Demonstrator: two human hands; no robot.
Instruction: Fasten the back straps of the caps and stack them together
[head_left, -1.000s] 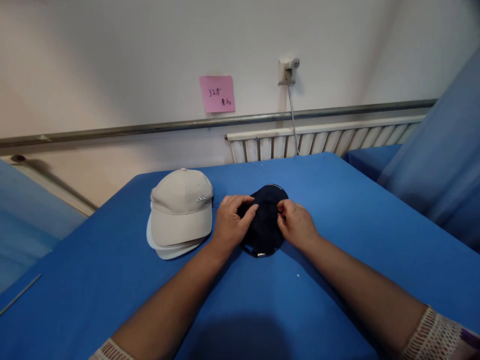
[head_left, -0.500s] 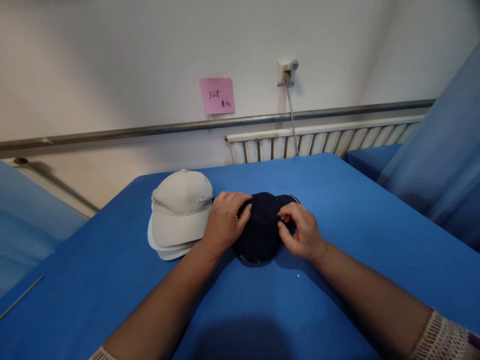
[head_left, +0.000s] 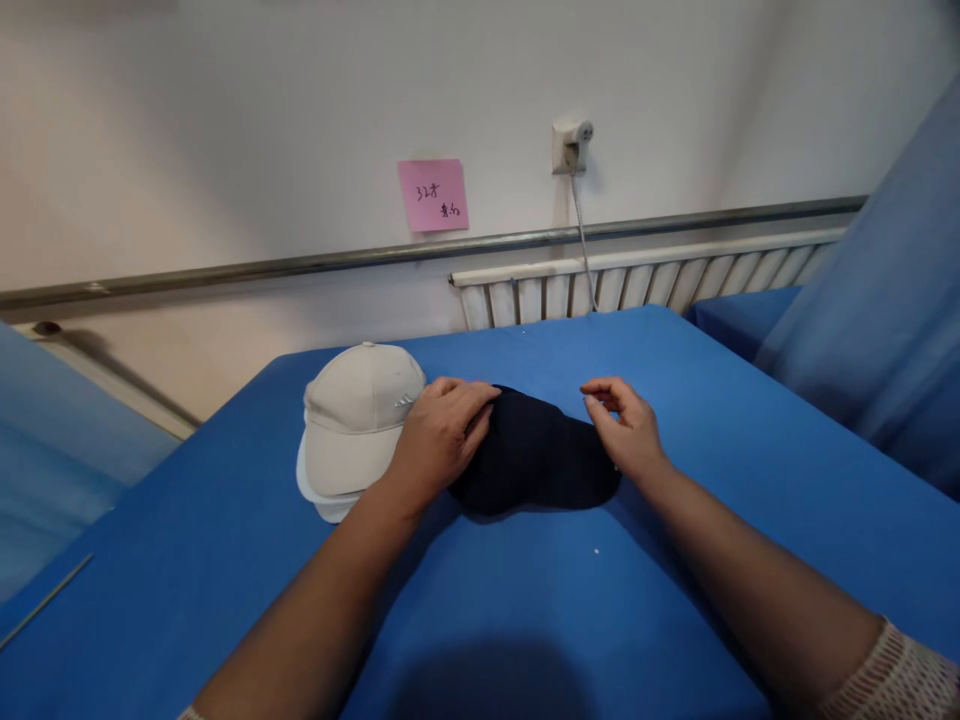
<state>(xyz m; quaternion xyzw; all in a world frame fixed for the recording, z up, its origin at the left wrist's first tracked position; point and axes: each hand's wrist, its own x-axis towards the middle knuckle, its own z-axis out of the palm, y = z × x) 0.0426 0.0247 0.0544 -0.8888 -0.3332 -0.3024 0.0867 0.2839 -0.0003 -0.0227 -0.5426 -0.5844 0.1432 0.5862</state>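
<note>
A black baseball cap rests on the blue-covered table, its brim pointing right. At the crown's left side, my left hand grips the fabric between thumb and fingers; its fingertips are partly against the dark cloth. My right hand hovers just above and beside the brim, thumb and fingers slightly apart with nothing between them. Close to my left hand sits a beige cap with a small logo, stacked on white caps whose brims show beneath.
The blue table runs back to a white radiator and a metal rail. A thin stick lies at the left. Blue curtains hang on both sides. A pink note is on the wall.
The black cap has turned so its brim now points right and lies in full view. My right hand has let go of it and moved up and right. My left hand stays at the crown.
</note>
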